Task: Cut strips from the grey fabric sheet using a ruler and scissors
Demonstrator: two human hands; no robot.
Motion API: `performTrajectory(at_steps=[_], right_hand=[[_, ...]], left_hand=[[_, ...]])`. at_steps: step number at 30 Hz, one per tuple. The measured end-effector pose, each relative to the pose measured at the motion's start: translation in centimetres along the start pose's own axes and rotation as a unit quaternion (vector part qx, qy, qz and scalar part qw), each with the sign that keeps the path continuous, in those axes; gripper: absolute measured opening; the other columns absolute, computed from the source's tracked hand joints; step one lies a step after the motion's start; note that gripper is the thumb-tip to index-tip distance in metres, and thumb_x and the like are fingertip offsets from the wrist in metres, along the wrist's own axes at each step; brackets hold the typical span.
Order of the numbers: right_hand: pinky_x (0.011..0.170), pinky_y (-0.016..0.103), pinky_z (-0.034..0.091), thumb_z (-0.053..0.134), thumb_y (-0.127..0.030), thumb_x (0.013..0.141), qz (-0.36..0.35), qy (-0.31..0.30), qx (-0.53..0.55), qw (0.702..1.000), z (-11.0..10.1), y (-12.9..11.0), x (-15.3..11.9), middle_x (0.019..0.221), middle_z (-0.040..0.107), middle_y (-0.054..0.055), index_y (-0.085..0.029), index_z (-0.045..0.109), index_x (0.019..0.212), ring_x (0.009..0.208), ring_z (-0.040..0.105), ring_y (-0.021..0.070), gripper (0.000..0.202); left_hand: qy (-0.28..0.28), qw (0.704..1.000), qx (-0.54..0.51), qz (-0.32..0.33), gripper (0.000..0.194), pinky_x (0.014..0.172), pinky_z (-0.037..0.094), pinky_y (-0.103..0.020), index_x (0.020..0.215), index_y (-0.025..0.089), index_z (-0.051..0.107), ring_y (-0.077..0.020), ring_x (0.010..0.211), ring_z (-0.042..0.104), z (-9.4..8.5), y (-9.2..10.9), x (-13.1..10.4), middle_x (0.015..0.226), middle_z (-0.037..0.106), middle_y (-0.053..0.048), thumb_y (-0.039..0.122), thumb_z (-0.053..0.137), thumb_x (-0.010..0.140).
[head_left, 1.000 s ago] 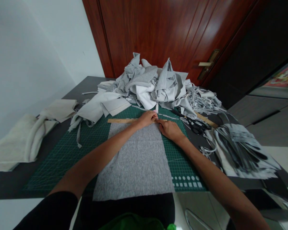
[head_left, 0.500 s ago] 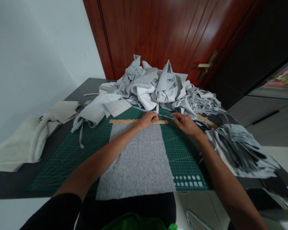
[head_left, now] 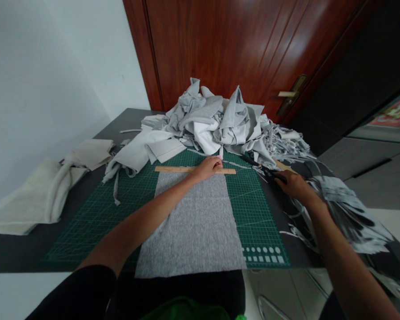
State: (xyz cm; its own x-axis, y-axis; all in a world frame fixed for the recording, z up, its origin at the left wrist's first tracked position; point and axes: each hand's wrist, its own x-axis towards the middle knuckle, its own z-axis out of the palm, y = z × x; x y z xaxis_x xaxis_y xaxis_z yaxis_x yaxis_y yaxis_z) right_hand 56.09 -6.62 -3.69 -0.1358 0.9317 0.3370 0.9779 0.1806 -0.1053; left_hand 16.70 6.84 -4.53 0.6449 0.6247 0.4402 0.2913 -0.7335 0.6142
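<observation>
A grey cloth [head_left: 193,226] lies flat on a green cutting mat [head_left: 256,213], its far edge under a wooden ruler [head_left: 170,169]. My left hand [head_left: 208,168] presses on the ruler right of its middle, with the fingers curled. A small pinkish thing [head_left: 220,157] shows just beyond those fingers; what it is I cannot tell. At the right, my right hand [head_left: 295,184] is closed around the handles of what look like black scissors [head_left: 248,160], whose blades point left toward the mat. A thin cloth strip [head_left: 236,165] lies between the hands.
A heap of grey and white cloth [head_left: 206,120] stands at the back against the door [head_left: 213,44]. Shredded scraps [head_left: 283,140] lie right of it. Stacked grey pieces [head_left: 350,213] sit at the right, cream cloth [head_left: 23,200] at the left. A wooden strip [head_left: 283,166] lies near my right hand.
My right hand has moved right, away from the cloth strip, and closed on the scissors. The strip now lies loose on the mat. My left hand stays on the ruler.
</observation>
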Motion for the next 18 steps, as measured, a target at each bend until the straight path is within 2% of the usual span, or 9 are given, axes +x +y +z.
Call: performTrajectory(at_steps=[2, 7, 9, 14, 18], right_hand=[[0.097, 0.043, 0.062, 0.059, -0.033, 0.091, -0.008, -0.029, 0.004, 1.000, -0.3, 0.2, 0.7, 0.110, 0.084, 0.014, -0.021, 0.082, 0.112, 0.104, 0.078, 0.0315, 0.033], [0.091, 0.040, 0.063, 0.065, -0.041, 0.086, -0.014, -0.156, -0.008, 0.988, -1.4, 0.9, 2.9, 0.108, 0.084, 0.012, -0.021, 0.082, 0.114, 0.100, 0.079, 0.0314, 0.038], [0.090, 0.040, 0.063, 0.070, -0.042, 0.082, -0.013, -0.190, -0.019, 0.981, -1.7, 0.8, 3.5, 0.108, 0.084, 0.013, -0.020, 0.082, 0.113, 0.100, 0.079, 0.0324, 0.040], [0.094, 0.038, 0.061, 0.074, -0.040, 0.079, 0.016, -0.231, -0.059, 0.971, -2.5, -0.4, 4.1, 0.114, 0.082, 0.014, -0.018, 0.082, 0.116, 0.105, 0.078, 0.0335, 0.044], [0.089, 0.037, 0.060, 0.071, -0.039, 0.081, 0.051, -0.224, -0.098, 0.968, -2.7, -1.2, 3.9, 0.112, 0.083, 0.014, -0.020, 0.082, 0.116, 0.105, 0.078, 0.0326, 0.042]], left_hand=[[0.005, 1.000, 0.001, -0.001, 0.021, 0.088, 0.048, -0.033, 0.074, 0.020, 0.062, -0.0187, 0.088, 0.062, 0.0, 0.0, 0.0, 0.080, 0.068, -0.005, 0.019, 0.059, 0.095], [0.003, 1.000, -0.001, 0.005, 0.020, 0.090, 0.048, -0.034, 0.077, 0.020, 0.062, -0.0182, 0.086, 0.061, 0.0, 0.0, 0.0, 0.082, 0.067, -0.005, 0.021, 0.058, 0.097], [0.002, 1.000, 0.003, 0.003, 0.019, 0.089, 0.048, -0.034, 0.077, 0.020, 0.062, -0.0182, 0.085, 0.060, 0.0, 0.0, 0.0, 0.083, 0.068, -0.005, 0.020, 0.059, 0.096], [0.000, 1.000, 0.004, 0.005, 0.020, 0.089, 0.048, -0.034, 0.076, 0.020, 0.062, -0.0183, 0.085, 0.060, 0.0, -0.1, 0.1, 0.083, 0.068, -0.006, 0.020, 0.058, 0.096], [0.000, 1.000, 0.008, 0.001, 0.020, 0.089, 0.048, -0.034, 0.078, 0.019, 0.064, -0.0186, 0.085, 0.061, 0.1, -0.3, 0.0, 0.083, 0.068, -0.006, 0.022, 0.058, 0.097]])
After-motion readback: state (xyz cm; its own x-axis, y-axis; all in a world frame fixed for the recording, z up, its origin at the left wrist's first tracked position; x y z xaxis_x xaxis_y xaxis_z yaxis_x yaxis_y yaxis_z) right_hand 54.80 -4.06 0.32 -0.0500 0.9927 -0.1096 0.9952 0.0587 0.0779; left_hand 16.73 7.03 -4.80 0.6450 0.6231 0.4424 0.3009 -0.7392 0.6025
